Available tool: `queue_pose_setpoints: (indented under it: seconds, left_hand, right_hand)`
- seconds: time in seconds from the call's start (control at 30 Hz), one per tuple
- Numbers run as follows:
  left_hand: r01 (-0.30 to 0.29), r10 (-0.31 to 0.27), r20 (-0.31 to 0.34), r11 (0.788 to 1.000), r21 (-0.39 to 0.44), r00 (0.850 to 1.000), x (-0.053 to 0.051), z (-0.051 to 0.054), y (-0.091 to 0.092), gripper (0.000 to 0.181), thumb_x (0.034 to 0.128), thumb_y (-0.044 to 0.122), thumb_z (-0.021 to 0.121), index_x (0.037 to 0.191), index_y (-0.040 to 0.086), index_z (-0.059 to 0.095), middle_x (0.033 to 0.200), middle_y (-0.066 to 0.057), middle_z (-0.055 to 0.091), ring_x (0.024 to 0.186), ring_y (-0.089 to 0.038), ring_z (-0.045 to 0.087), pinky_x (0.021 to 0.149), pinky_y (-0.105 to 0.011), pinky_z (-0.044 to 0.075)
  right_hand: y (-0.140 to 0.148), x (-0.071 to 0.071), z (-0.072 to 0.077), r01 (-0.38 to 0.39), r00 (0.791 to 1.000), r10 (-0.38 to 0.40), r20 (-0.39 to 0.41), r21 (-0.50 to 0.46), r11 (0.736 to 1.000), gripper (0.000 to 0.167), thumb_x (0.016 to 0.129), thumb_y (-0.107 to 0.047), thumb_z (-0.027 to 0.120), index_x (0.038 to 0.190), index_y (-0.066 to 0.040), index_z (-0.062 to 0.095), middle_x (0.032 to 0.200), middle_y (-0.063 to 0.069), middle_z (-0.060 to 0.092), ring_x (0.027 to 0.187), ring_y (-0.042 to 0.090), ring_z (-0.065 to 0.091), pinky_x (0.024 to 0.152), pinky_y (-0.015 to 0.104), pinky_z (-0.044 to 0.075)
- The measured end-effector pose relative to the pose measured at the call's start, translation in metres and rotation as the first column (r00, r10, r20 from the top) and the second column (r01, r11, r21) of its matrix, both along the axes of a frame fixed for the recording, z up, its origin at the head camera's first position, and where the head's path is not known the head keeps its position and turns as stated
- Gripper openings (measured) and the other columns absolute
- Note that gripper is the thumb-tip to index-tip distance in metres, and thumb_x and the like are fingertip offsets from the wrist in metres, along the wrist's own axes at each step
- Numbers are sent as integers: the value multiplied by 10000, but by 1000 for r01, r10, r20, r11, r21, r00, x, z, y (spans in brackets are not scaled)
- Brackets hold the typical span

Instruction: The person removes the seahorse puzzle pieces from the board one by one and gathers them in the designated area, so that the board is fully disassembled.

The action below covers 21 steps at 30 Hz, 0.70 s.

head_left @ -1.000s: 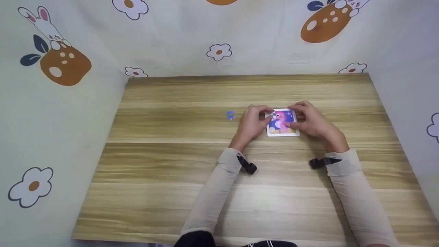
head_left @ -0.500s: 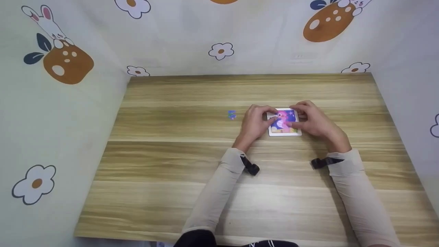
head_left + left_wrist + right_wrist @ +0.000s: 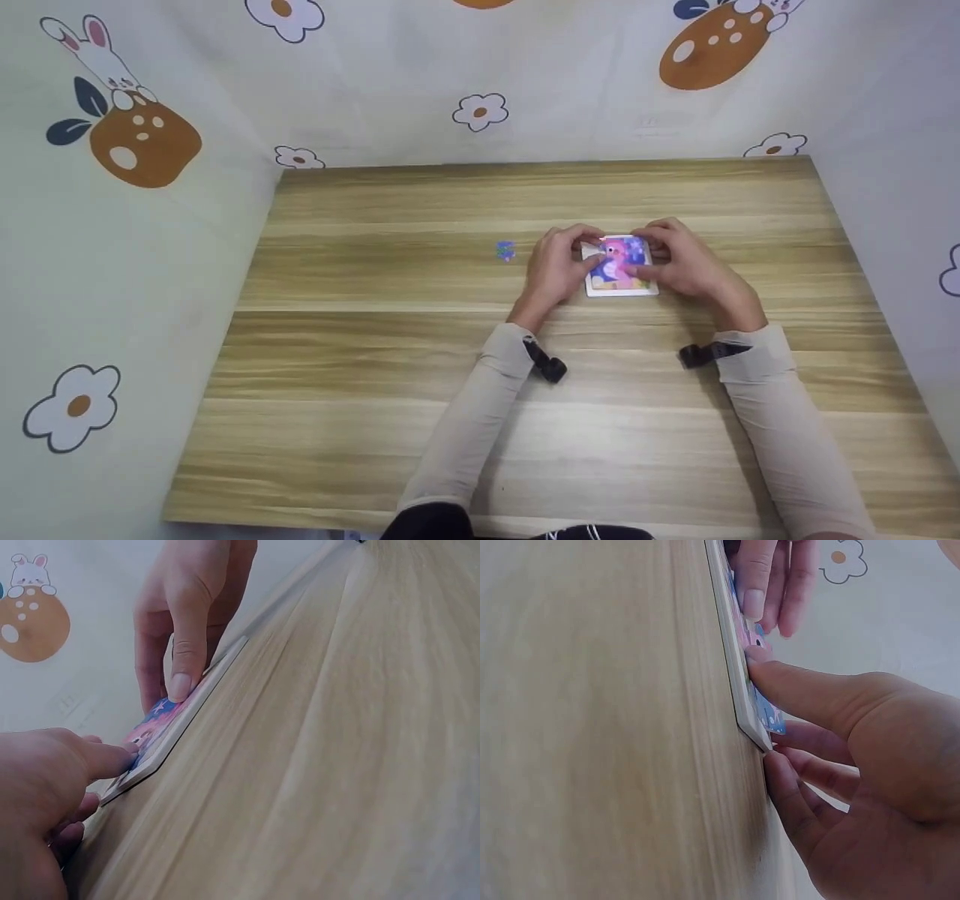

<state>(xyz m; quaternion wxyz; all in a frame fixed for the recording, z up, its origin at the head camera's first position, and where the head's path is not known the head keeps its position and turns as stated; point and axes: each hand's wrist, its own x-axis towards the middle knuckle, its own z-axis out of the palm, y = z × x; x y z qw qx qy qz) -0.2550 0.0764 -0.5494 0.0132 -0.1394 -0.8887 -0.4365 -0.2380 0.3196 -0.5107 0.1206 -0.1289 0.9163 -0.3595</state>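
A small square jigsaw puzzle [image 3: 616, 276] with a pink sea creature on blue lies in its white tray [image 3: 622, 293]. Its far right part stands raised above the tray rim [image 3: 739, 701] in the right wrist view. My left hand [image 3: 553, 264] grips the puzzle at the left, thumb on the picture and fingers at the far edge. From the right side my right hand [image 3: 690, 262] holds it, thumb on the picture, other fingers curled past the far right corner. White tray floor shows near the left thumb. What lies under the fingers is hidden.
A loose blue-green puzzle piece [image 3: 505, 251] lies on the wooden table [image 3: 360, 352], left of my left hand. Patterned cloth walls [image 3: 390, 90] rise along the back and both sides.
The picture's upper right part has tilted up a little and catches more light. Both hands keep nearly the same place; the left fingers shift slightly. The loose piece stays put.
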Motion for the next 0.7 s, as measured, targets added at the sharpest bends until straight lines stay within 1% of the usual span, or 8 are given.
queue_pose_setpoints:
  seconds: [0.1, 0.17, 0.23, 0.33, 0.43, 0.57, 0.7]
  left_hand:
    - [3, -3, 1, 1000, 6, 1000, -1, 0, 0, 344, 917, 248, 890, 1235, 321, 782, 1087, 174, 803, 980, -33, 622, 882, -230, 493]
    - [8, -8, -3, 1000, 3, 1000, -1, 0, 0, 340, 920, 254, 888, 1236, 314, 782, 1093, 168, 805, 987, -35, 630, 891, -232, 495]
    - [13, -13, -9, 1000, 1, 1000, -1, -1, 0, 336, 920, 259, 887, 1236, 306, 782, 1100, 161, 808, 992, -40, 636, 900, -236, 495]
    - [20, -20, -5, 1000, -4, 1000, 0, -1, -1, 329, 927, 266, 882, 1239, 298, 784, 1105, 161, 810, 1001, -41, 643, 901, -235, 501]
    - [24, -23, 9, 1000, -11, 1000, -1, -1, -1, 315, 937, 272, 874, 1239, 297, 786, 1104, 172, 808, 1011, -35, 645, 901, -231, 504]
    - [24, -23, 22, 1000, -18, 999, -1, 1, -1, 307, 939, 274, 872, 1232, 305, 788, 1109, 184, 806, 1012, -32, 639, 906, -236, 498]
    - [14, -14, 36, 1000, -17, 999, -1, 3, 0, 315, 935, 264, 874, 1228, 339, 786, 1118, 201, 802, 996, -24, 629, 902, -245, 491]
  right_hand:
    - [0, 0, 0, 2, 1000, -2, -4, 2, 1000, 736, 934, -230, 869, 1549, 10, 543, 1492, 268, 483, 1334, 482, 558, 1192, 636, 450]
    - [0, 1, 0, -2, 1000, 2, -19, -2, 1000, 758, 932, -236, 871, 1563, 6, 526, 1461, 272, 497, 1310, 471, 558, 1182, 643, 449]
    - [0, 2, -1, -4, 999, 4, -36, -16, 1000, 743, 931, -226, 872, 1550, 1, 531, 1427, 272, 511, 1290, 456, 558, 1171, 642, 451]
    - [0, 2, -3, -16, 997, 12, -74, -45, 999, 667, 923, -184, 879, 1477, 12, 563, 1341, 266, 534, 1240, 420, 583, 1120, 592, 492]
    - [-1, 3, -4, -20, 995, 15, -95, -50, 999, 565, 917, -142, 880, 1385, 18, 606, 1299, 250, 543, 1207, 397, 593, 1080, 550, 505]
    - [-1, 3, -3, -17, 996, 14, -89, -32, 999, 527, 925, -143, 872, 1371, 7, 636, 1315, 240, 548, 1195, 389, 576, 1080, 555, 487]
    - [-2, 2, 0, -14, 998, 10, -69, -55, 998, 495, 935, -122, 860, 1356, 24, 645, 1333, 253, 542, 1214, 391, 578, 1105, 568, 494]
